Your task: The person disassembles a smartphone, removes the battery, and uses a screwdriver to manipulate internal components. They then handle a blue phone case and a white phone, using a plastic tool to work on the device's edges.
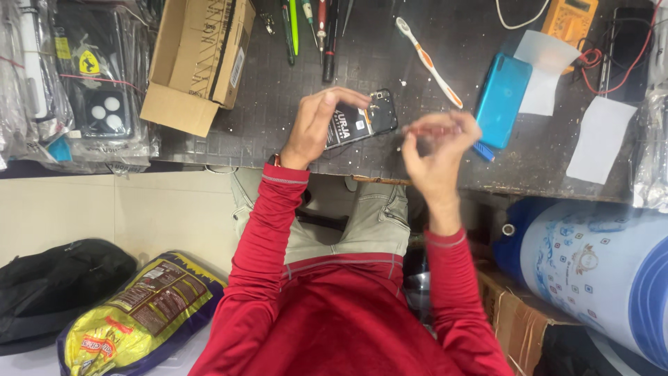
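Observation:
My left hand (316,125) grips an opened black phone (369,118) with its back cover off, held just above the dark work mat (278,118). Right of it, my right hand (438,150) is raised with thumb and fingertips pinched together. Motion blur hides whether anything tiny sits in the pinch. A small blue tool (485,151) lies on the mat just beyond that hand. Both arms are in red sleeves.
On the bench are a cardboard box (195,63), several screwdrivers (313,28), a toothbrush (428,59), a teal phone (502,97), a yellow multimeter (570,17) and white sheets (602,139). Bagged phone cases (90,76) lie left. Below stand a blue-white container (591,271), yellow bag (139,313) and black bag (49,285).

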Motion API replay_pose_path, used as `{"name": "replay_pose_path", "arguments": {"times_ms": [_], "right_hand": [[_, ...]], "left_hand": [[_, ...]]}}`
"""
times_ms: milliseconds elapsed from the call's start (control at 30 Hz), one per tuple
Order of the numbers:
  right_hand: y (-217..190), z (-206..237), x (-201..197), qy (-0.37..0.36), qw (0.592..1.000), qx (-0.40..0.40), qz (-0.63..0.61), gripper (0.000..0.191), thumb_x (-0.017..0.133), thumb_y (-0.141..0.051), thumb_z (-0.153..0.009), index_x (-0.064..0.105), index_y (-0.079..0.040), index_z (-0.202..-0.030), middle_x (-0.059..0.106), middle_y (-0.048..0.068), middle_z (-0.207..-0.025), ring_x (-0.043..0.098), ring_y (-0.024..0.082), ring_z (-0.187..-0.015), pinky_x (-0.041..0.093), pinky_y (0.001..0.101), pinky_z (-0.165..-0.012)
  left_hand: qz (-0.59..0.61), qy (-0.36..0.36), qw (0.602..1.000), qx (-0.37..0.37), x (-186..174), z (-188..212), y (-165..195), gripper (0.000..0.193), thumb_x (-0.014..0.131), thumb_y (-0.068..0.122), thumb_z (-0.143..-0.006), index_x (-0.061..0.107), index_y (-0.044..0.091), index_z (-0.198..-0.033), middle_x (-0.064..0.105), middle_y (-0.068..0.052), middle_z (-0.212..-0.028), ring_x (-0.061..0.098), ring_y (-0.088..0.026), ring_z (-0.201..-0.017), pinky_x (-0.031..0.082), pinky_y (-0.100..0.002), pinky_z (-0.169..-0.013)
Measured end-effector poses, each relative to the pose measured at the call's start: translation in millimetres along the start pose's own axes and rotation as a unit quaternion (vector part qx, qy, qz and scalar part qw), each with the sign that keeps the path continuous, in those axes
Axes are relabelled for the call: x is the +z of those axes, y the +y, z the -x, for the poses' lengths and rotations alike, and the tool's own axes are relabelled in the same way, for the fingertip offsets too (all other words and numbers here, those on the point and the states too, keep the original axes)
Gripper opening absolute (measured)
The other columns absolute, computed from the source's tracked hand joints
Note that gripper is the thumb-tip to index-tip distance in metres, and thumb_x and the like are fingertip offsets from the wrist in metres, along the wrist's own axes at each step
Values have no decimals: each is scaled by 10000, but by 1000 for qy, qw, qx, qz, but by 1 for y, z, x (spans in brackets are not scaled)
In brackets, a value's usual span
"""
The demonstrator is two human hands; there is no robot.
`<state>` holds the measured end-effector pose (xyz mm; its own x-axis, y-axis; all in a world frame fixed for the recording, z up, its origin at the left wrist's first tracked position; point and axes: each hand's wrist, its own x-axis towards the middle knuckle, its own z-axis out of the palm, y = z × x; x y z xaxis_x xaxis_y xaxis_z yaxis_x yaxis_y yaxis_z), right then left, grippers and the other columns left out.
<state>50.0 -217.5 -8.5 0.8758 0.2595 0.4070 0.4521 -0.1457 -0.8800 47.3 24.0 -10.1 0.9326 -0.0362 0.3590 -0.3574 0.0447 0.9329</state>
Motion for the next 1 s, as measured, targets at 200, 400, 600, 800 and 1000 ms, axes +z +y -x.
{"name": "replay_pose_path", "arguments": {"times_ms": [200,400,600,800,1000], "right_hand": [[8,33,33,22,997,65,-40,702,641,166,-923,167,-76,-1381,572,161,-1133,631,193,-1003,568,299,-890],[10,30,36,9,996,84,-28,670,670,145,-939,194,-74,-1358,583,158,-1144,620,171,-993,558,287,-865],[9,29,33,11,994,70,-85,637,638,147,-974,195,-90,-1366,586,156,-1158,660,220,-1027,584,344,-936],[16,12,8,96,967,99,-214,684,617,75,-1068,123,-155,-1483,596,145,-1170,743,305,-1012,646,424,-896],[24,-16,-14,143,952,122,-241,866,667,74,-1061,17,-166,-1582,597,165,-1224,728,298,-1021,650,433,-928]], "left_hand": [[-19,-10,1000,7,1,0,-1,619,314,402,-1151,725,-54,-1069,750,-176,-1121,715,-286,-1133,526,-382,-1039],[-30,-8,999,-6,1,1,-1,605,337,418,-1135,721,-47,-1089,749,-152,-1074,713,-246,-1047,536,-356,-961],[-43,-15,999,-8,1,1,1,498,400,352,-1118,721,-28,-1084,745,-139,-1067,715,-240,-1036,536,-352,-949],[-186,5,982,28,12,1,8,141,663,142,-986,732,35,-1044,694,-130,-1199,645,-291,-1181,510,-388,-1024],[-347,2,937,50,20,2,16,373,806,210,-845,684,87,-1175,537,-160,-1407,478,-362,-1330,398,-466,-1121]]}}
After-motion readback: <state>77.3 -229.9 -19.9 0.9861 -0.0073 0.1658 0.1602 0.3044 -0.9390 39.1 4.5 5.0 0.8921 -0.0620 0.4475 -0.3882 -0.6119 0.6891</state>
